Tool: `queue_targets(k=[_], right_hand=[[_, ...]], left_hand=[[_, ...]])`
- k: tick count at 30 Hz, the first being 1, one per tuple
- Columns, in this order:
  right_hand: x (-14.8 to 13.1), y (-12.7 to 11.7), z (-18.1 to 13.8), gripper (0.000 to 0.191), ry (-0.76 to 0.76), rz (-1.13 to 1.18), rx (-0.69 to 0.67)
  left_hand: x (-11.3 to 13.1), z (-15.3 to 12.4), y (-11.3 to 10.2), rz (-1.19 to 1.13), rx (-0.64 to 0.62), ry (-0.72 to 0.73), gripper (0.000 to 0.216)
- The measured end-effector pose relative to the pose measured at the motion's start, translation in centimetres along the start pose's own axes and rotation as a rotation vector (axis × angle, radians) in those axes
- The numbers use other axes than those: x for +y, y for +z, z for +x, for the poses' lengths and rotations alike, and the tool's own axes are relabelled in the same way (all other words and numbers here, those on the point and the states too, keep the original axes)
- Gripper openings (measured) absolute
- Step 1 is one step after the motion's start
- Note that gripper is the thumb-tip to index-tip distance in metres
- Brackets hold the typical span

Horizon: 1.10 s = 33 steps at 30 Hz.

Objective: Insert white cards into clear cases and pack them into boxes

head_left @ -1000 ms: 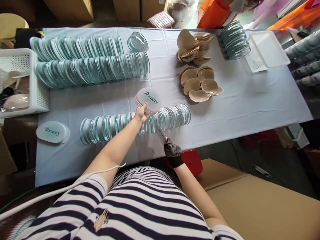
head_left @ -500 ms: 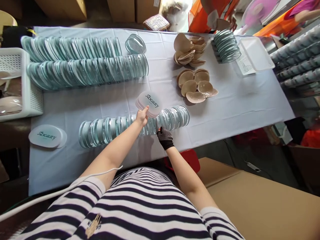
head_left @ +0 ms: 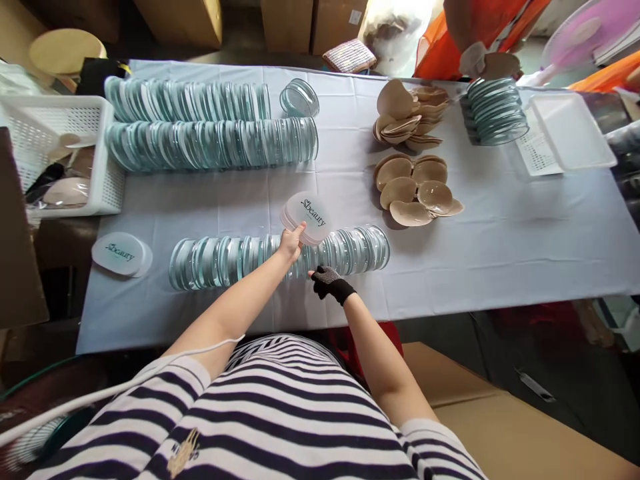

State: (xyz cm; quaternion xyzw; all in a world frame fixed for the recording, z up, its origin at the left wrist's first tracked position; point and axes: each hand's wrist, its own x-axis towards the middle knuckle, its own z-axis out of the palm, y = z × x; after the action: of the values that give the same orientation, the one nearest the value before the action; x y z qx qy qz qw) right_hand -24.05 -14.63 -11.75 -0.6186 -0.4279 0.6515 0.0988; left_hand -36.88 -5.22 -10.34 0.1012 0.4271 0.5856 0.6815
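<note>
My left hand (head_left: 291, 243) is closed on a stack of rounded white cards (head_left: 309, 219), the top one printed "beauty", held above a long row of clear round plastic cases (head_left: 230, 262). The cases stand on edge, pressed side by side. My right hand (head_left: 329, 283), in a black dotted glove with bare fingertips, is at the near side of that row, just below the cards. Its fingers are curled in; whatever lies between the fingertips is hidden. Another pile of the same printed cards (head_left: 120, 255) lies at the table's left end.
Two more rows of cases (head_left: 210, 145) lie at the back left, beside a white basket (head_left: 116, 190). Piles of beige bra cups (head_left: 400, 190) sit right of centre. Farther right are stacked cases (head_left: 496, 112) and a white tray (head_left: 573, 130). A person in orange (head_left: 493, 33) stands behind.
The view has swung, moving the table contents mostly to the right. My left hand keeps the card stack over the row. My right hand has turned slightly, with its fingers still curled at the row.
</note>
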Motion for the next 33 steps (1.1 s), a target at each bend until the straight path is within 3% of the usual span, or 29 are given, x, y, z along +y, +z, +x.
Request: queue_targets(k=[2,4,7,8,11,15,18,20,23,25,28,30,33], right_hand=[[-1.1,-1.0,-0.6,0.031,0.035,-0.336,0.046],[-2.4,-2.3,-1.1,0.031,-0.048,-0.565,0.317],[-4.2,-4.1,-1.2,0.040,-0.326,-0.457,0.778],[-4.7,-4.4,-1.1,0.046,-0.411,-0.374,0.828],[-5.5,-4.0,-0.7,0.057,-0.624,-0.312,0.811],[-6.0,-1.0,-0.6,0.049,-0.804,-0.306,0.761],[-5.6,0.6,-0.7,0.040,-0.670,-0.104,0.748],[-4.3,1.1,-1.7,0.043,-0.574,-0.032,0.878],[-0.3,2.3,-4.7,0.048,-0.444,-0.200,1.043],[3.0,4.1,-6.7,0.047,-0.320,-0.412,0.996],[6.1,7.4,-7.9,0.043,-0.165,-0.640,0.813],[5.7,8.7,-7.4,0.040,-0.081,-0.733,0.743],[2.8,8.5,-6.3,0.037,-0.012,-0.830,0.711]], left_hand=[[-0.3,0.0,0.0,0.013,0.019,0.015,0.030],[-0.5,-0.2,0.0,0.015,0.028,0.030,0.031],[-0.6,-0.9,-0.2,0.019,-0.001,0.021,0.029],[-0.5,-1.3,-0.4,0.024,-0.024,0.006,0.028],[-0.1,-2.7,-1.3,0.048,-0.045,-0.035,0.026],[0.6,-4.2,-2.3,0.085,0.028,-0.047,0.022],[1.4,-4.5,-2.5,0.083,-0.026,-0.065,0.027],[2.2,-4.1,-2.5,0.065,-0.034,-0.054,0.030],[3.6,-2.7,-3.0,0.031,0.005,-0.020,0.027],[4.2,-1.5,-3.6,0.012,0.042,-0.013,0.026],[4.5,-0.2,-4.5,0.000,0.053,-0.049,0.027],[4.4,0.1,-4.9,-0.003,0.039,-0.071,0.029],[4.2,0.2,-5.1,-0.023,0.019,-0.067,0.036]])
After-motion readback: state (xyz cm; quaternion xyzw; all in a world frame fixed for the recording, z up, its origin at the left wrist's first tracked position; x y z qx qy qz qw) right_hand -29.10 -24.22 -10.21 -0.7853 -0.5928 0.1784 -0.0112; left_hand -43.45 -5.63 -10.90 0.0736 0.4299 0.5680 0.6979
